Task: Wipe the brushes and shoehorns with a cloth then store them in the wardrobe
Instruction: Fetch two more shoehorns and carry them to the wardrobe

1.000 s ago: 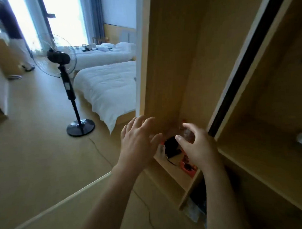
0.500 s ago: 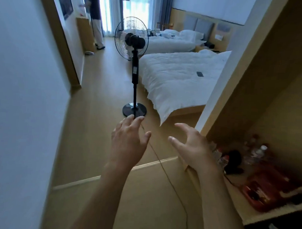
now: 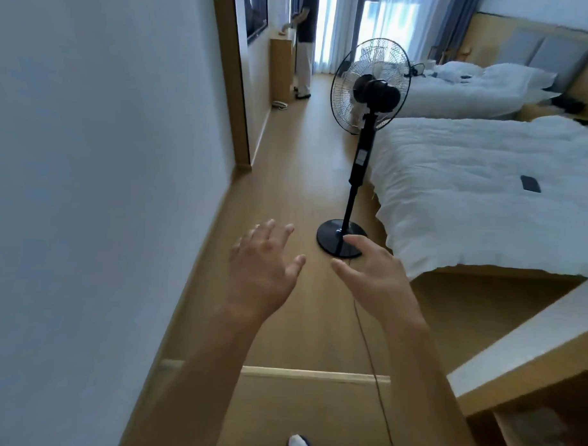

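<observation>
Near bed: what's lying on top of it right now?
On the near bed, one small dark flat object, perhaps a phone, lies on the white duvet. No brushes or shoehorns show. The bed's right part is out of frame.

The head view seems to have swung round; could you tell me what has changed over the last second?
The view turned left, away from the wardrobe shelf with its clutter, towards the room; only the wardrobe edge shows at right. The left hand and right hand drew back from the shelf and now hover over the floor. Both stayed open and empty; the fan stands where it was.
</observation>
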Motion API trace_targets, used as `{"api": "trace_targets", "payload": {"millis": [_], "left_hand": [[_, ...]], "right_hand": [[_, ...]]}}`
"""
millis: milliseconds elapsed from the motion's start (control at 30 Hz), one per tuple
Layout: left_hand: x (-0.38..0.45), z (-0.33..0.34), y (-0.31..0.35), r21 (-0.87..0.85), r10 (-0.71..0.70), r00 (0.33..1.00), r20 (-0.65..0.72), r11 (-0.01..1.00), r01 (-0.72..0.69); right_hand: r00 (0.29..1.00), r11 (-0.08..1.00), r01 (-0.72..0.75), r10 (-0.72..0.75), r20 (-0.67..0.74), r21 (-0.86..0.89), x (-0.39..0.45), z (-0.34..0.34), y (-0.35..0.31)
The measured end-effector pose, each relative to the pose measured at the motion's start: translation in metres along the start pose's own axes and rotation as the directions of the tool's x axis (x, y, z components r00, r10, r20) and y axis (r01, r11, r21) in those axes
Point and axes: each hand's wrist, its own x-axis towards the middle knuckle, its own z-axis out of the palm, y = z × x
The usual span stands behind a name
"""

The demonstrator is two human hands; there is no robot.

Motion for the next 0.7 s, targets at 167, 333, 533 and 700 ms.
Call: {"api": "trace_targets", "payload": {"millis": [167,333,533,700], "left_hand": [[0.081,0.005,-0.006,0.009,-0.068,0.997,-0.034,0.998,0.069],[0.145,0.018,-0.026,-0.003,-0.126,0.991,-0.04,0.992,0.126],[0.241,0.034,-0.066,-0.032,-0.143,0.988,-0.054,0.989,0.141],[0.344,0.039,-0.102,-0.052,-0.103,0.994,-0.039,0.994,0.101]], "right_hand": [[0.998,0.998,0.055,-0.055,0.014,0.03,0.098,0.004,-0.012],[0.993,0.997,0.078,-0.08,0.089,0.023,0.171,0.026,-0.014],[0.988,0.997,0.083,-0.082,0.127,-0.002,0.268,0.062,-0.024],[0.992,0.997,0.054,-0.047,0.118,-0.055,0.361,0.091,-0.045]]}}
